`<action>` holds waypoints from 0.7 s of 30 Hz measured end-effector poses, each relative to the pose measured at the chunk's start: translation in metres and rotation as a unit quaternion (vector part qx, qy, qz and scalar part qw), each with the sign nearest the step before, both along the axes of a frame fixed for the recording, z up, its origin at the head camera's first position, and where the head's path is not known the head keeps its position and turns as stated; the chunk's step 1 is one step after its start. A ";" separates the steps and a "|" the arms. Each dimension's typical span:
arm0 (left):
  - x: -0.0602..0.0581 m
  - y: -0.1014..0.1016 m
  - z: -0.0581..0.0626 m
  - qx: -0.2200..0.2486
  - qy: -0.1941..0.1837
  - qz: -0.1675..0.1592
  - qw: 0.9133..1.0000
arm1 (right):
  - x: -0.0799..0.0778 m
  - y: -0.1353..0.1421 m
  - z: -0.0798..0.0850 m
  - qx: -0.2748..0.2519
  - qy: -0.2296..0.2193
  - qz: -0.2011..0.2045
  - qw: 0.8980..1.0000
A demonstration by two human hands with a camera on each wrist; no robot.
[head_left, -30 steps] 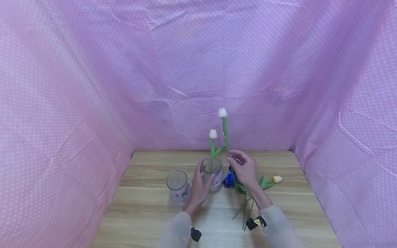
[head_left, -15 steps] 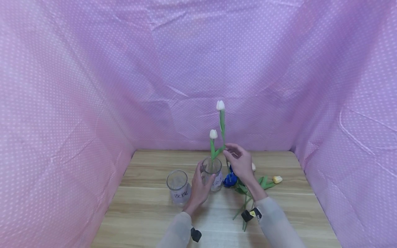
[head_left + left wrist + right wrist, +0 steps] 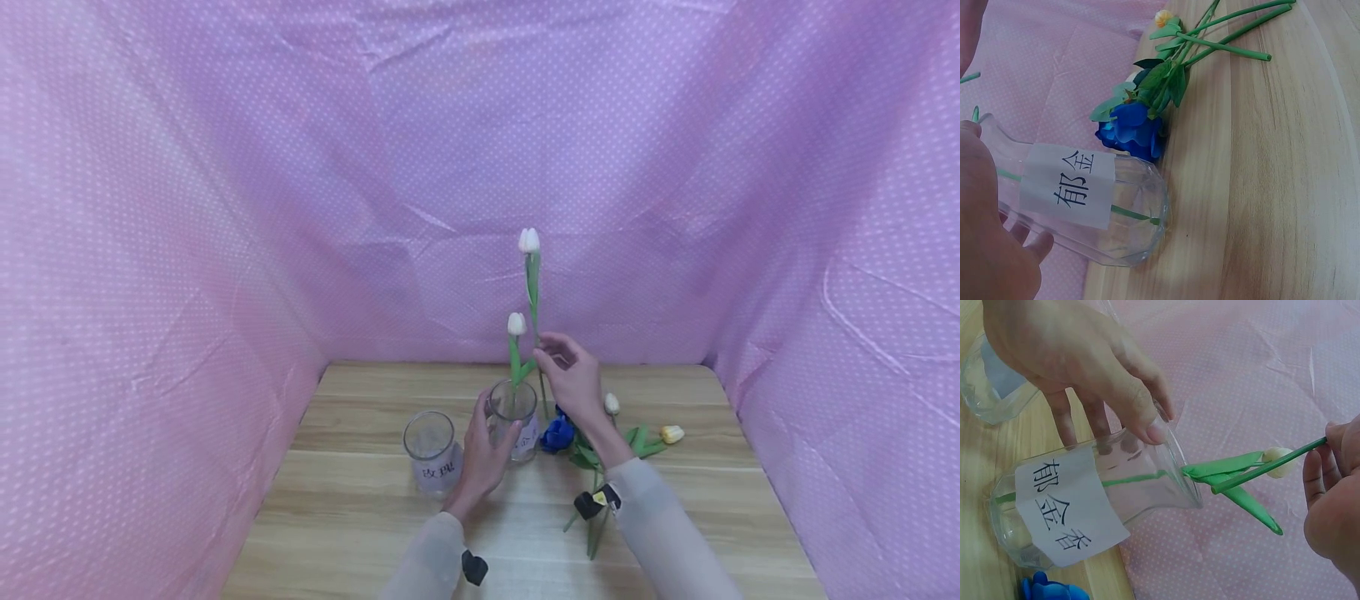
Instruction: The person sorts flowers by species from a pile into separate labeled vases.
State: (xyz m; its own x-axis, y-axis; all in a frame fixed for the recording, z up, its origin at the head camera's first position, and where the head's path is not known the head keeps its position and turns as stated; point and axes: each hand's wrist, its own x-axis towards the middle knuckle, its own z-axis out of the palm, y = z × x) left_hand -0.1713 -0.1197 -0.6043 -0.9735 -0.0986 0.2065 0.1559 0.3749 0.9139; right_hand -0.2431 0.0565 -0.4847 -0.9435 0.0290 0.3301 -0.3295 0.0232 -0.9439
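Observation:
My left hand (image 3: 486, 450) grips a clear glass vase (image 3: 524, 443) round its upper side, thumb near the rim. A white paper label (image 3: 1063, 506) with dark characters is stuck on it. Inside stands a white tulip (image 3: 516, 324), its green stem (image 3: 1132, 214) reaching down toward the base. To the right and higher, my right hand (image 3: 576, 379) pinches the stem of a second white tulip (image 3: 529, 242), bloom upward. The cut end of that stem (image 3: 1225, 485) hangs free, overlapping the first tulip's leaves just outside the vase mouth in the right wrist view.
Another labelled glass vase (image 3: 437, 475) stands to the left. Right of the gripped vase lie a blue rose (image 3: 558, 435), a white tulip (image 3: 612, 404) and a yellowish tulip (image 3: 672, 434), stems crossing toward the front. Pink dotted cloth (image 3: 480, 167) walls in the wooden table (image 3: 337, 517).
My right hand has risen and moved left with the held tulip, bringing its lower stem into sight beside the vase. The left hand and its vase stay in place.

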 end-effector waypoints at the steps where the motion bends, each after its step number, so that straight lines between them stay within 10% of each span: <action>1: 0.000 0.000 0.000 0.001 -0.002 0.000 1.000 | -0.001 -0.002 0.000 -0.004 0.000 -0.002 1.000; 21: -0.003 -0.002 0.000 -0.007 -0.007 -0.002 1.000 | -0.021 -0.024 -0.005 -0.053 0.031 -0.045 0.997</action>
